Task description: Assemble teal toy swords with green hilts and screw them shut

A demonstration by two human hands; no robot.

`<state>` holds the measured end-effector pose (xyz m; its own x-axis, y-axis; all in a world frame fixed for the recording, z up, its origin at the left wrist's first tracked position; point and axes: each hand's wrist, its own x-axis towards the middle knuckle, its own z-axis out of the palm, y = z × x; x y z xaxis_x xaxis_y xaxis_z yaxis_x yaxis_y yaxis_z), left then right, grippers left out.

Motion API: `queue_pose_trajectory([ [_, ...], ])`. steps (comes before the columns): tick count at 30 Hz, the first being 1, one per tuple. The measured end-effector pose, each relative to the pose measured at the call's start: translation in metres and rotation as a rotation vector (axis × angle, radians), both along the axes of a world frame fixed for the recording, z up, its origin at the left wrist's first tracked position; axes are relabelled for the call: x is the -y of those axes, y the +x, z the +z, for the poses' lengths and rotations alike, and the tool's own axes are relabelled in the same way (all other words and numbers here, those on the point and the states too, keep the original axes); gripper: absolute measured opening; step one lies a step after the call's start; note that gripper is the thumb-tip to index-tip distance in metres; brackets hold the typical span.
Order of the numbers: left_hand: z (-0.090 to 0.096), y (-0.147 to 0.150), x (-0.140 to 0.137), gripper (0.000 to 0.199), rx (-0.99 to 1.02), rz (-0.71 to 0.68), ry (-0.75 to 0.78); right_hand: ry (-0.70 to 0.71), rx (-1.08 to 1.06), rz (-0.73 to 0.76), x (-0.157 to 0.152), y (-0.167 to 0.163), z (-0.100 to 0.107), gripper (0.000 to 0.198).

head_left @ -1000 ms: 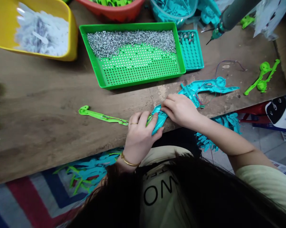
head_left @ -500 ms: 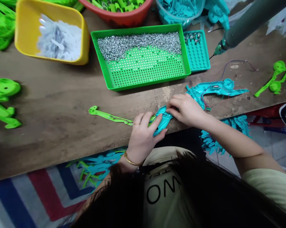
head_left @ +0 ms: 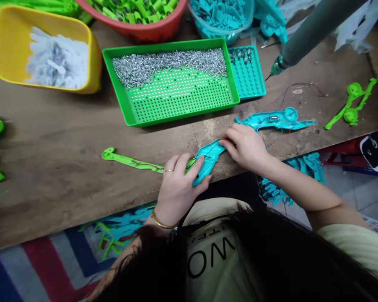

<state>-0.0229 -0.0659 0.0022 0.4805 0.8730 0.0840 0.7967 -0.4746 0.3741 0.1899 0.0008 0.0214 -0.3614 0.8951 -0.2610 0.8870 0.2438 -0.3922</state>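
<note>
bench [head_left: 57, 155], screw tray [head_left: 182, 98] beyond, left fingers [head_left: 194, 167] clasping turquoise shell [head_left: 209, 158], right fingers [head_left: 231, 133] at edge, grip unclear

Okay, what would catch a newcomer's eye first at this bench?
Probably the bright green tray in mid-table, with silvery metal pieces heaped along its far side. Next might come the yellow bin of whitish pieces to its left, then the turquoise part in the left hand, near the table's front edge.

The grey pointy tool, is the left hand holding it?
No, the left hand grips a blue part, away from the grey tool.
</note>
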Motion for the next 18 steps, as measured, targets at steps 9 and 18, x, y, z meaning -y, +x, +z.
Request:
queue_pose_trajectory([
  [9,0.001,-0.002,0.002,0.04,0.015,-0.002,0.0,0.053,0.069,-0.011,0.003,0.003,-0.003,0.023],
  [18,0.007,0.002,0.01,0.044,-0.002,0.051,-0.006,0.133,0.18,0.081,0.008,0.009,0.008,0.019],
])
